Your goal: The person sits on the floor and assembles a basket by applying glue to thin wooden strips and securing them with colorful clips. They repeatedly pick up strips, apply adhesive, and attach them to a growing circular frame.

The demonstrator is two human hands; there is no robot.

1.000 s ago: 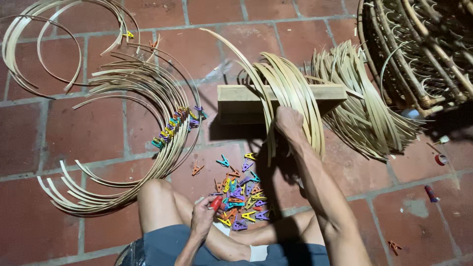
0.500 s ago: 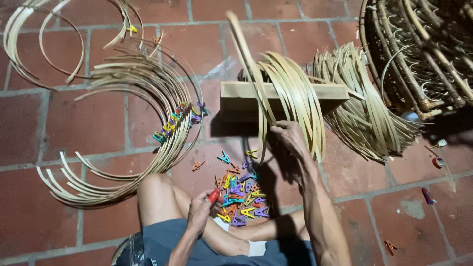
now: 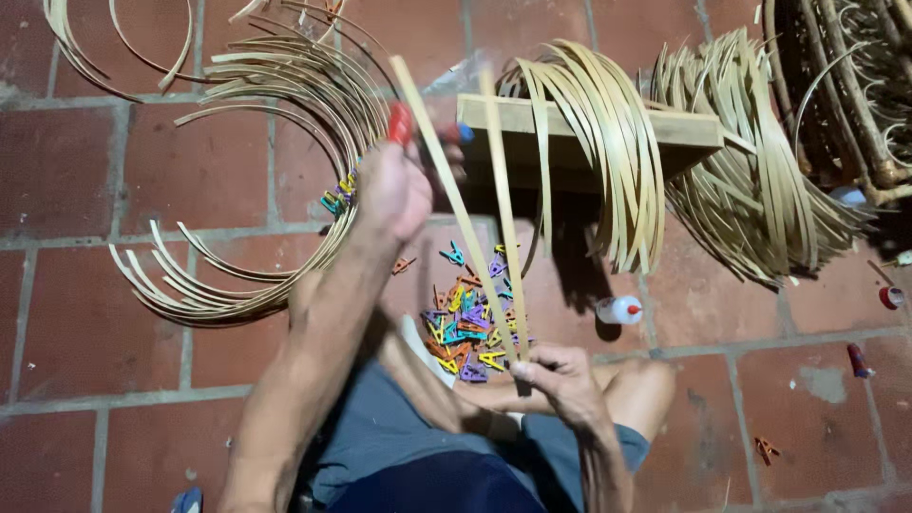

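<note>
Left hand (image 3: 394, 190) raised, fingers closed on a red clothespin (image 3: 400, 123) held at the upper part of a bamboo strip (image 3: 446, 190). Right hand (image 3: 565, 375) low near my knee, fingers pinched on the lower ends of two strips, the second strip (image 3: 503, 209) running up just beside the first; the two meet at my right hand and spread apart toward the top. A blue clip (image 3: 465, 133) shows just right of my left hand, partly blurred, can't tell what it grips.

Between my hands, on the brick floor (image 3: 85, 171), sits a pile of coloured clothespins (image 3: 465, 323), mixed purple, orange, teal, yellow. Beyond my hands a wooden block (image 3: 684, 138) carries a bundle of bent strips (image 3: 608, 142) draped over it. Right of that, a bigger heap of curved strips (image 3: 760, 180), touching a woven rattan frame (image 3: 845, 76) at the far right edge. Left of my left hand, a stack of curved hoops (image 3: 275, 180) on the floor, some clipped with coloured pins (image 3: 337, 195). Small white bottle with red cap (image 3: 619, 310) lies just above my right hand, under the block's shadow. A few stray pins right of my right hand, well apart.
</note>
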